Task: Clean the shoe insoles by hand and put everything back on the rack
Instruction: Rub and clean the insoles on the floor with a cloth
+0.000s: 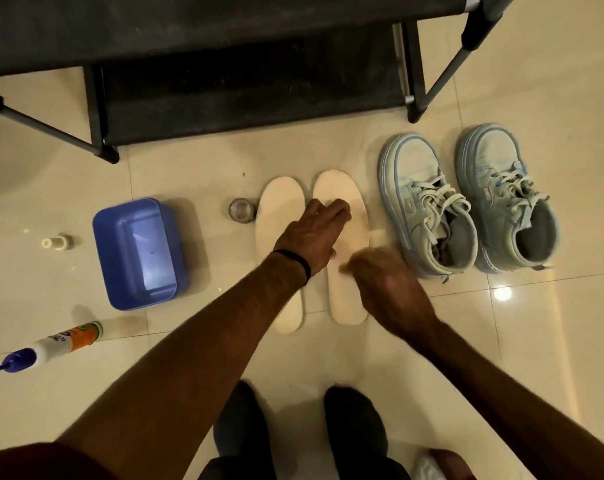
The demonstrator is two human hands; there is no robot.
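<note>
Two cream insoles lie side by side on the tiled floor: the left insole (282,209) and the right insole (358,220). My left hand (311,233) reaches across the left insole, its bent fingertips pressing on the upper part of the right insole. Blurred by motion, my right hand (383,285) sits over the lower half of the right insole; I see nothing held in it. A pair of pale blue laced sneakers, one (421,195) beside the other (498,178), stands just right of the insoles. The black shoe rack (224,81) stands behind them.
A blue plastic tub (137,251) sits to the left. A clear tape roll (241,210) lies beside the left insole. A glue bottle (61,344) and a small white cap (56,242) lie at far left. My dark-socked feet (241,420) are at the bottom.
</note>
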